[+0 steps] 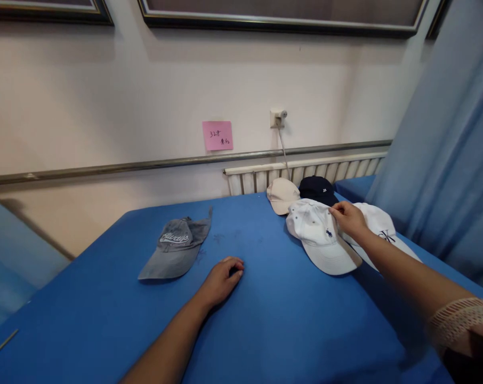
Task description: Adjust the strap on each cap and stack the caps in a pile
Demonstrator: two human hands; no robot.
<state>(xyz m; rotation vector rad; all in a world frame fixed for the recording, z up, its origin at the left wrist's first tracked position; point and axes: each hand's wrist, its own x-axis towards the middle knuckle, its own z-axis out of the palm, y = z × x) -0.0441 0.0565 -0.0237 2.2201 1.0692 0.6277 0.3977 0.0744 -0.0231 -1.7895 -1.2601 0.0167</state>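
A white baseball cap [314,226] with a small dark-blue horse-rider emblem is pinched at its crown by my right hand [350,218], thumb against fingers. Its brim tilts down toward me. Just behind that hand lies another white cap [379,223] with black letters, partly covered by my arm and the held cap. A cream cap [282,193] and a navy cap [315,188] sit farther back. My left hand [222,280] rests on the blue-covered surface [265,320], fingers curled in and nothing seen in them. To its left is a grey cap [175,248] with white lettering.
A pink note [218,135] is stuck on the wall near a socket [278,119] with a cord. A metal rail [153,165] and a radiator [305,169] run behind the surface. Blue curtains [449,149] hang right and left. A thin stick [1,346] lies front left.
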